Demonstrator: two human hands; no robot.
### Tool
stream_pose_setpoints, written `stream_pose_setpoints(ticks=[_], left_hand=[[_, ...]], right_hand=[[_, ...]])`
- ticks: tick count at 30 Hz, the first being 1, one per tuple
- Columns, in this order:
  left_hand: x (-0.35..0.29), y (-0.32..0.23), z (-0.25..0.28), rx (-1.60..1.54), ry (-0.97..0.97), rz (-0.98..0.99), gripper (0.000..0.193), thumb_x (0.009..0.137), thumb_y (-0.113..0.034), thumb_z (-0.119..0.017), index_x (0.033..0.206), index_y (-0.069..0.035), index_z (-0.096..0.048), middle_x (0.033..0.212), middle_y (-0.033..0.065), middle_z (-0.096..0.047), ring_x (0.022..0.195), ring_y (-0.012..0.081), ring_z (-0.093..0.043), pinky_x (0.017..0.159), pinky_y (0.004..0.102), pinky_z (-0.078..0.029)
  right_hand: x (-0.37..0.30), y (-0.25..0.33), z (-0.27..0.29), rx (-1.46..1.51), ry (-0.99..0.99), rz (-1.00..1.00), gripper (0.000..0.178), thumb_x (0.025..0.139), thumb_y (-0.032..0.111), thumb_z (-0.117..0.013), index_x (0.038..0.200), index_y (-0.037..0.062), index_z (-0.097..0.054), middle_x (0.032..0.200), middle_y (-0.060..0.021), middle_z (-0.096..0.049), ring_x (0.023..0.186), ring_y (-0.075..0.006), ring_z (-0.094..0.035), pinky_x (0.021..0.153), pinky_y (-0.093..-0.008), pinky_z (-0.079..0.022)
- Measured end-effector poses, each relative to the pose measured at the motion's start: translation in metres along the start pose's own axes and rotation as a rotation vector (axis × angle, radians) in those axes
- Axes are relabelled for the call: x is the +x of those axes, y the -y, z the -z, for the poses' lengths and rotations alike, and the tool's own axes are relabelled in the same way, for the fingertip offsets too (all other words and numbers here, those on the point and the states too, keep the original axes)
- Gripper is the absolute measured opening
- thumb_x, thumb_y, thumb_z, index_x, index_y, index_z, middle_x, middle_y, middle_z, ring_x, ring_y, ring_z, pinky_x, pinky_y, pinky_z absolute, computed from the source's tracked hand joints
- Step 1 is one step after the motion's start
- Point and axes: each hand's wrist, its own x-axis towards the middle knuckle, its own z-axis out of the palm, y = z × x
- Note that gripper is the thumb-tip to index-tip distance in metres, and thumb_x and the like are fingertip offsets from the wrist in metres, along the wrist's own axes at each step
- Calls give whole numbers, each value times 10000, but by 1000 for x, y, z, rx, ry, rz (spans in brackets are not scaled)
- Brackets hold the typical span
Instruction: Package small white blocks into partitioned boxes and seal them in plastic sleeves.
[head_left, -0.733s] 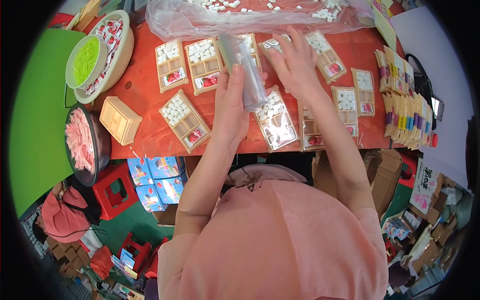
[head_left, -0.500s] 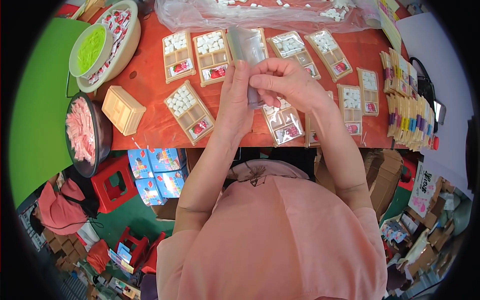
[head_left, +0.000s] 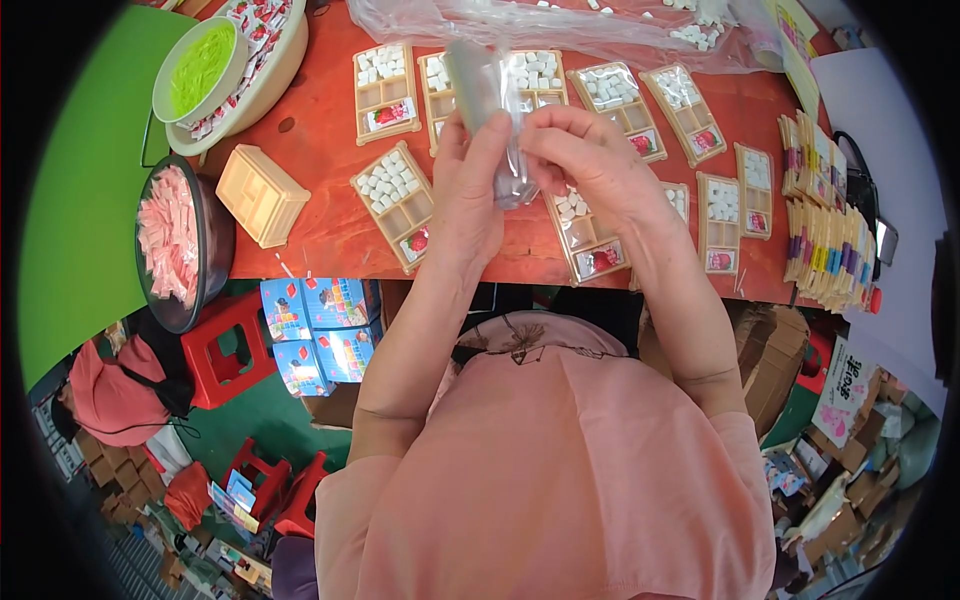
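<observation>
A bundle of clear plastic bags point(head_left: 478, 80) stands upright in my left hand point(head_left: 470, 190), thumb across its front. My right hand point(head_left: 595, 160) has its fingertips pinched together at the bundle's right edge, apparently on a bag; the fingers partly hide the contact. Beige compartment trays lie around both hands. One tray point(head_left: 402, 205), left of my left hand, holds small white pieces and a strawberry-printed sachet. Another such tray point(head_left: 597, 262) sits below my right hand. Behind the bags, further trays with white pieces point(head_left: 533, 70) are partly covered.
At left are an overturned-looking beige tray stack point(head_left: 262, 197), a black bowl of pink packets point(head_left: 168, 235), and a green-filled bowl point(head_left: 200, 72) in a larger basin of sachets. Bundled packs point(head_left: 825, 245) line the right side. Plastic sheeting point(head_left: 440, 22) lies across the back.
The view has shifted, so the table's things sit further right in the picture. The right fingers have moved slightly at the bags' edge; the left hand still holds the bundle.
</observation>
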Motion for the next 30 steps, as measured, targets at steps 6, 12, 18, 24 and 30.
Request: stream_pose_setpoints(ticks=[6,12,18,24,30], left_hand=[[-1,-14,11,-3,-63,-37,571,953,-282,-703,1373,-45,-397,1207,109,-598,1044,196,-656,786,377,-608],[5,-9,11,10,-79,-31,662,921,-229,-746,1416,-32,-354,1211,117,-602,1055,187,-648,808,350,-589],[-5,-5,-5,40,-23,-29,753,870,-172,-797,1433,-13,-324,1185,112,-615,1010,161,-646,787,316,-564],[-9,-8,-3,-75,143,83,552,899,-211,-764,1312,-40,-439,1021,69,-632,788,119,-640,647,280,-561],[-15,-1,-3,-115,174,74,492,914,-223,-747,1283,-60,-465,986,45,-625,734,102,-623,623,261,-549]], right_hand=[[11,1,35,-23,-274,33,120,952,170,-608,950,51,-615,799,-41,-654,662,-111,-589,585,-263,-449],[17,-3,38,-66,-274,5,98,945,132,-629,907,47,-597,772,-46,-630,631,-108,-565,574,-257,-445],[-6,6,-1,90,-72,74,125,948,138,-680,943,14,-663,788,-37,-643,658,-105,-602,567,-253,-473],[-7,3,-1,271,90,37,201,973,141,-677,1090,-20,-700,856,-82,-700,688,-142,-675,527,-248,-531],[-14,6,3,257,155,-8,222,967,138,-680,1095,-42,-692,838,-97,-699,620,-163,-682,478,-244,-553]])
